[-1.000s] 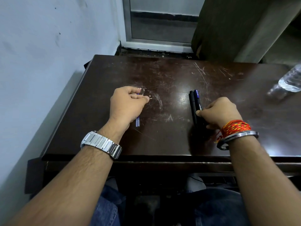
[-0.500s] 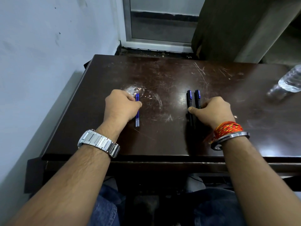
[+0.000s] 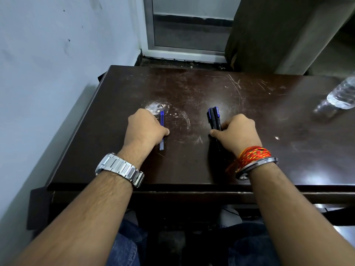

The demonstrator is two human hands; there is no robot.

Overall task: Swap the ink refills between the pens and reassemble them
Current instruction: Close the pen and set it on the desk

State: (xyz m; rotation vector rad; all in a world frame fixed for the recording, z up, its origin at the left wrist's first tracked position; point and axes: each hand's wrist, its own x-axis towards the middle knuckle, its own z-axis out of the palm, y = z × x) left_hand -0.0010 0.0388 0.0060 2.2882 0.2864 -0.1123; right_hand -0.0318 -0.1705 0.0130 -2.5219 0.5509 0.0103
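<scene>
Two thin blue ink refills point(image 3: 162, 120) lie side by side on the dark table point(image 3: 192, 164), pointing away from me. My left hand point(image 3: 145, 127) rests curled over their middle, thumb tip touching them. Two black pen bodies point(image 3: 213, 117) with blue bands lie side by side to the right. My right hand point(image 3: 238, 132) covers their near ends, thumb and fingers closed around them. The covered parts of refills and pens are hidden.
A clear plastic water bottle point(image 3: 342, 96) lies at the table's far right. A white wall point(image 3: 48, 73) runs along the left edge. A door frame point(image 3: 184, 52) and a dark curtain point(image 3: 269, 35) stand behind the table.
My left hand has set the refills down flat and slid back along them. My right hand has straightened the two pen bodies and shifted slightly towards me.
</scene>
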